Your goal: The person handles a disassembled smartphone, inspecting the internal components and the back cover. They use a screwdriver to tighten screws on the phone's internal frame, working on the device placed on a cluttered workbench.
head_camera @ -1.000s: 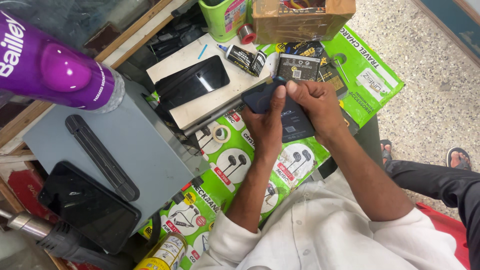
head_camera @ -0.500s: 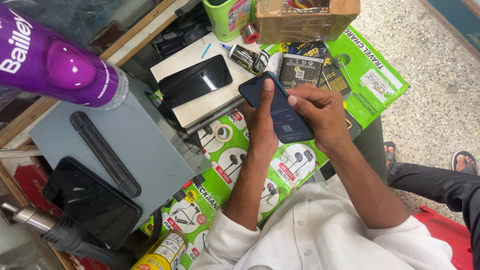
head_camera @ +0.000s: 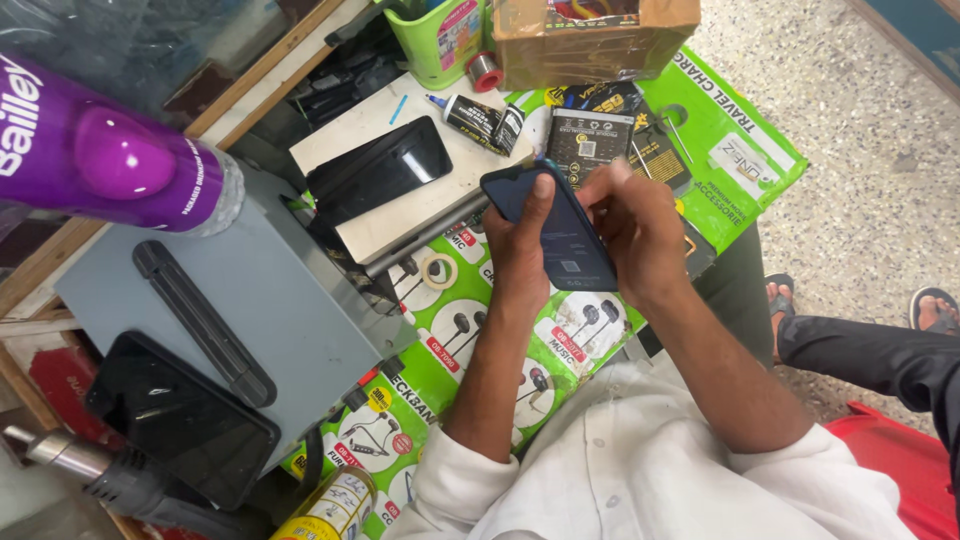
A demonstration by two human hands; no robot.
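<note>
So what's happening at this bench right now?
A person holds a dark blue phone over a green poster-covered table. The left hand grips it from the side while the right hand works at its upper edge with the fingertips. A second black phone lies on a white board nearby, and a small black glue tube rests beside it.

Two hands worked on a dark blue phone above a cluttered table.

The left hand (head_camera: 520,250) gripped the phone (head_camera: 560,235) from the left; the right hand (head_camera: 640,230) pinched its far edge. Another black phone (head_camera: 378,170) lay on a white slab (head_camera: 345,130) further left.
</note>
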